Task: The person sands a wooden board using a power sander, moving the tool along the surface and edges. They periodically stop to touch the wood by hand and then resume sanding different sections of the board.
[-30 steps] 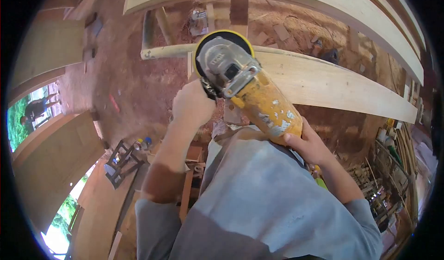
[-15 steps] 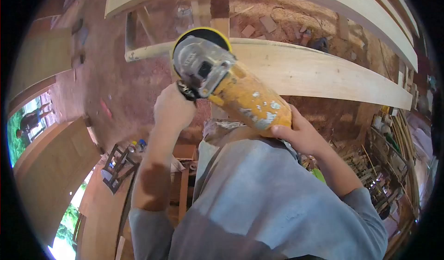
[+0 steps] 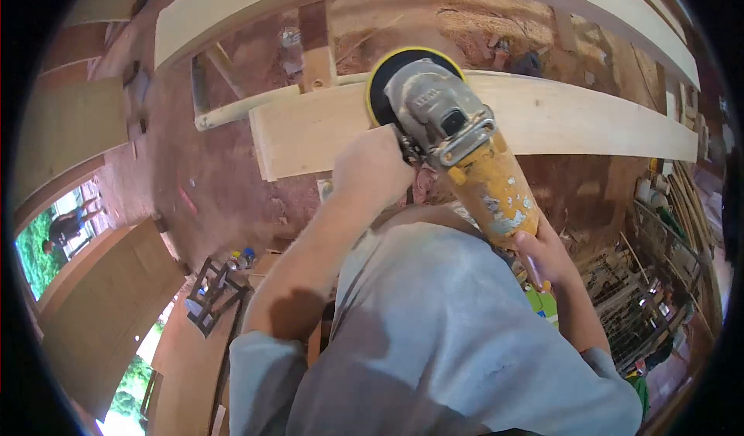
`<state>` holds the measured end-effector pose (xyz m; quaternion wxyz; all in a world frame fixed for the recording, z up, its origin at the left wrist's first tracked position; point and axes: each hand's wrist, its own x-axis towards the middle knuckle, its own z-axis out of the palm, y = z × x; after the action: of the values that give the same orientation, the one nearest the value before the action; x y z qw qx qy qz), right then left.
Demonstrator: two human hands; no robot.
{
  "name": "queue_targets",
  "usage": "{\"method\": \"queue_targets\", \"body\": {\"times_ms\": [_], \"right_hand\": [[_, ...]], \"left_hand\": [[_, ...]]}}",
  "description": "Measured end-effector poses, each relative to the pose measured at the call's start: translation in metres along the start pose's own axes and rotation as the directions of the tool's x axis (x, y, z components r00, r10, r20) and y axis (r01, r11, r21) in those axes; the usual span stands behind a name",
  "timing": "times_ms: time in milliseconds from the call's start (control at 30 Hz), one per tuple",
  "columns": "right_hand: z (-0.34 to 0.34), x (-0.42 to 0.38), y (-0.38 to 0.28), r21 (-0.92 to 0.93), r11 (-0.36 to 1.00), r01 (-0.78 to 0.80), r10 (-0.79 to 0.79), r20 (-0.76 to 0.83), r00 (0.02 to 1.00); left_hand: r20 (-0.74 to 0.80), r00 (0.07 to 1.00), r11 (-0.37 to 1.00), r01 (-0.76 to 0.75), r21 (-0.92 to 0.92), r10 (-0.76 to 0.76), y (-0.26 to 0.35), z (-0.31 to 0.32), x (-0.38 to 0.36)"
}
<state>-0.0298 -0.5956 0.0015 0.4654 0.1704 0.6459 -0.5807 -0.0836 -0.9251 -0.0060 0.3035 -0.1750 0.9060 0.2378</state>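
Observation:
A yellow power tool (image 3: 504, 192) with a worn grey metal head and a round yellow-edged disc (image 3: 382, 87) is held in both hands. My left hand (image 3: 373, 166) is closed round the black side handle next to the head. My right hand (image 3: 549, 251) is wrapped round the rear end of the yellow body. Beneath the tool lies a long pale wooden board (image 3: 573, 118), partly covered by the disc and head. From this view I cannot tell whether the disc touches the board.
Another long pale board (image 3: 232, 10) curves across the top. A small dark wooden frame (image 3: 209, 300) stands at lower left near large panels (image 3: 116, 304). A person (image 3: 68, 225) is outside at far left. Sticks and a wire rack (image 3: 620, 296) are at right.
The tool and both hands have moved right in the view, and the tool's body points more steeply downward. The board's left end now shows. Both hands keep their hold.

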Motion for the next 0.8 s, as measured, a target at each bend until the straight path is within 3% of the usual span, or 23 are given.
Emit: {"method": "queue_targets", "body": {"times_ms": [67, 100, 133, 200, 267, 333, 400, 533, 600, 733, 800], "right_hand": [[-0.027, -0.008, 0.021, 0.042, 0.999, 0.016, -0.014, -0.048, 0.999], [-0.039, -0.015, 0.030, 0.049, 0.999, 0.019, -0.016, -0.054, 0.998], [-0.050, -0.021, 0.037, 0.078, 0.995, 0.054, -0.049, -0.073, 0.996], [-0.078, -0.035, 0.059, 0.112, 0.989, 0.101, -0.089, -0.100, 0.991], [-0.105, -0.049, 0.086, 0.173, 0.984, 0.046, -0.008, -0.210, 0.978], [-0.116, -0.062, 0.096, 0.166, 0.982, 0.086, -0.040, -0.262, 0.964], [-0.127, -0.069, 0.116, 0.306, 0.948, 0.083, 0.027, -0.338, 0.941], [-0.132, -0.073, 0.145, 0.431, 0.892, 0.137, 0.017, -0.336, 0.942], [-0.126, -0.070, 0.139, 0.362, 0.896, 0.259, -0.158, -0.286, 0.945], [-0.094, -0.062, 0.123, 0.286, 0.918, 0.273, -0.203, -0.253, 0.946], [-0.070, -0.060, 0.111, 0.176, 0.938, 0.299, -0.235, -0.312, 0.921]], "left_hand": [[0.040, 0.994, 0.994, -0.105, 0.036, 0.103, 0.031, 0.006, 0.005], [-0.073, 0.979, 0.982, -0.189, 0.006, 0.189, 0.038, 0.027, 0.011], [-0.076, 0.977, 0.980, -0.199, 0.011, 0.200, 0.056, 0.031, 0.014], [0.005, 0.950, 0.950, -0.313, -0.016, 0.313, 0.095, 0.037, 0.020], [0.069, 0.918, 0.920, -0.391, -0.007, 0.391, 0.135, 0.049, 0.029], [0.081, 0.862, 0.865, -0.502, 0.007, 0.500, 0.170, 0.067, 0.037], [0.046, 0.817, 0.818, -0.575, 0.008, 0.574, 0.199, 0.085, 0.046], [-0.045, 0.703, 0.704, -0.703, 0.101, 0.710, 0.223, 0.098, 0.049], [-0.015, 0.719, 0.716, -0.690, 0.106, 0.695, 0.223, 0.093, 0.047], [0.094, 0.796, 0.793, -0.605, 0.073, 0.598, 0.179, 0.071, 0.039], [0.105, 0.824, 0.823, -0.564, 0.068, 0.556, 0.144, 0.061, 0.031]]}}
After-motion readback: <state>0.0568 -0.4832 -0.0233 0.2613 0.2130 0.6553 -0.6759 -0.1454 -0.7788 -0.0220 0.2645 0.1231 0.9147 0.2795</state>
